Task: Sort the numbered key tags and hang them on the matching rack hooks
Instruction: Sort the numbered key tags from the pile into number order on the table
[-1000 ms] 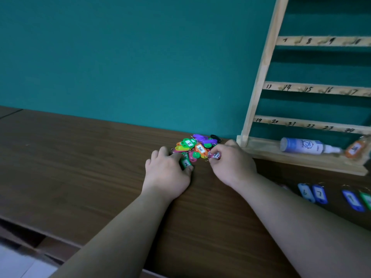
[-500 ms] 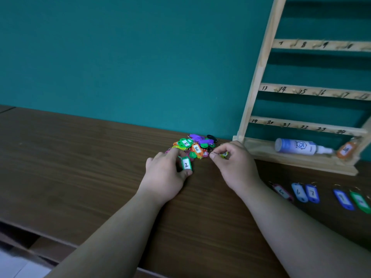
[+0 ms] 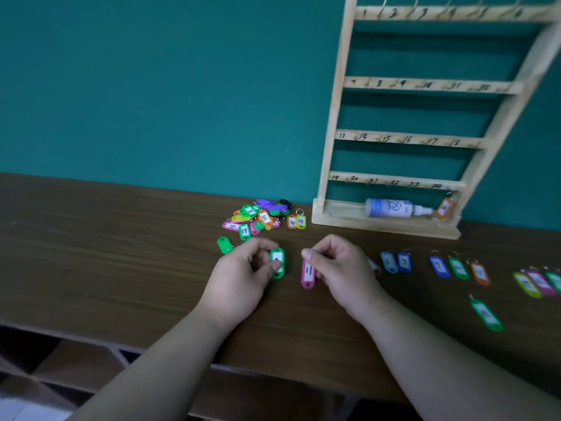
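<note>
My left hand (image 3: 243, 268) pinches a green key tag (image 3: 277, 263) in front of the pile. My right hand (image 3: 337, 265) holds a pink tag marked 11 (image 3: 308, 274), which hangs from its fingers. Behind both hands lies a heap of coloured key tags (image 3: 258, 217), with an orange tag and a yellow tag marked 14 (image 3: 300, 221) beside it. The wooden rack (image 3: 337, 117) leans against the teal wall, its rails numbered 1 to 24 with small hooks. An orange tag (image 3: 444, 209) hangs at the rack's lower right.
Sorted tags lie in a row on the brown table (image 3: 106, 253) to the right: blue ones (image 3: 403, 262), then blue, green, orange (image 3: 458, 268), and more at the right edge. A lone green tag (image 3: 485, 316) lies nearer. A white spray bottle (image 3: 394, 208) rests on the rack's base.
Both hands pulled back from the pile toward me, each carrying a tag. The view tilted up, showing the whole rack.
</note>
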